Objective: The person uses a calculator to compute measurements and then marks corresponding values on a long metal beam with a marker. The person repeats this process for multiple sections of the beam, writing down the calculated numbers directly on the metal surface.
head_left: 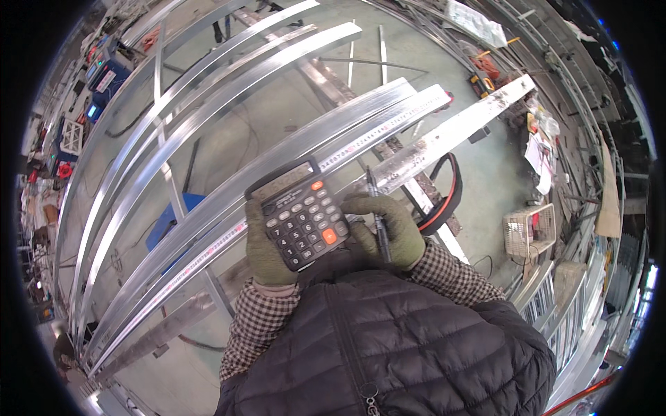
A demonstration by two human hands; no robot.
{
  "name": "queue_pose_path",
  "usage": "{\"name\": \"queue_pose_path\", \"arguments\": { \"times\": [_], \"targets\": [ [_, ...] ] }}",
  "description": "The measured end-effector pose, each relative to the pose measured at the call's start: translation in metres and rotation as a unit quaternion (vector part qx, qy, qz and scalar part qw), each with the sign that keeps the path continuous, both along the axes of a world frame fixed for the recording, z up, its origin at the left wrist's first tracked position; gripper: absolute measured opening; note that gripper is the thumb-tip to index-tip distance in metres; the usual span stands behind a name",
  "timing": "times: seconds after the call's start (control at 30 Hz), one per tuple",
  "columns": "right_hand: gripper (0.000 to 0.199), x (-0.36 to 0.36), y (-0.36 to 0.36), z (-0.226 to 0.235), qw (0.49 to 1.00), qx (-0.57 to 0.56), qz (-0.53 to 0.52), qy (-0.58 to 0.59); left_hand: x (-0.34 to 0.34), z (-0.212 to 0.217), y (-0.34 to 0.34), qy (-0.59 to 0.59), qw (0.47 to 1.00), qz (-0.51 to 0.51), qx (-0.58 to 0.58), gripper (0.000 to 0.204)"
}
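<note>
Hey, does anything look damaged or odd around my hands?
Yes: the metal bar beyond your right hand shows dark blotches, unlike the shiny metal tubes to its left. I can't tell whether it's dirt or damage.

Cream basket (515, 236) at right; blue machine (105, 78) upper left

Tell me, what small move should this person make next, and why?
Perhaps press a key on the black rectangular calculator: the olive-green-gloved left hand holds it face-up, and the matching-gloved right hand, holding a slim black pen, is right beside its keys.
</note>
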State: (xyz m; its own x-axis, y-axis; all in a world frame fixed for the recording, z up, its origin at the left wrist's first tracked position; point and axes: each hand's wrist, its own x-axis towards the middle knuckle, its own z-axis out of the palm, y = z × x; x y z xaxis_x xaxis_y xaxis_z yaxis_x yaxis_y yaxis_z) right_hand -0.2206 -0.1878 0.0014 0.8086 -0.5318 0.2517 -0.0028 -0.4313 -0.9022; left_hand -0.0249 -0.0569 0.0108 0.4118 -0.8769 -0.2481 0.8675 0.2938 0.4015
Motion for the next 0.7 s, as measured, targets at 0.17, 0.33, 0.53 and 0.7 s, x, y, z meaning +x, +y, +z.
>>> {"name": "queue_pose_path", "arguments": {
  "times": [0.17, 0.33, 0.53, 0.7],
  "targets": [
    [0.036, -0.0008, -0.0007, -0.0062, 0.998, -0.049, -0.020, -0.033, -0.0013, 0.0024, -0.0014, 0.020, 1.000, 0.012, 0.003, 0.064],
    [0.035, -0.0032, -0.0019, -0.0040, 0.999, -0.037, -0.010, -0.019, -0.0011, 0.0027, -0.0022, 0.007, 0.999, 0.022, 0.040, 0.062],
    [0.032, 0.0007, -0.0018, -0.0007, 0.999, 0.031, -0.003, -0.038, 0.0019, 0.0026, -0.0022, -0.001, 0.999, 0.006, 0.041, 0.062],
    [0.034, 0.0054, -0.0048, 0.0028, 0.996, -0.020, -0.019, -0.087, 0.0012, 0.0020, 0.0002, -0.025, 0.997, 0.008, 0.076, 0.066]
  ]
}}
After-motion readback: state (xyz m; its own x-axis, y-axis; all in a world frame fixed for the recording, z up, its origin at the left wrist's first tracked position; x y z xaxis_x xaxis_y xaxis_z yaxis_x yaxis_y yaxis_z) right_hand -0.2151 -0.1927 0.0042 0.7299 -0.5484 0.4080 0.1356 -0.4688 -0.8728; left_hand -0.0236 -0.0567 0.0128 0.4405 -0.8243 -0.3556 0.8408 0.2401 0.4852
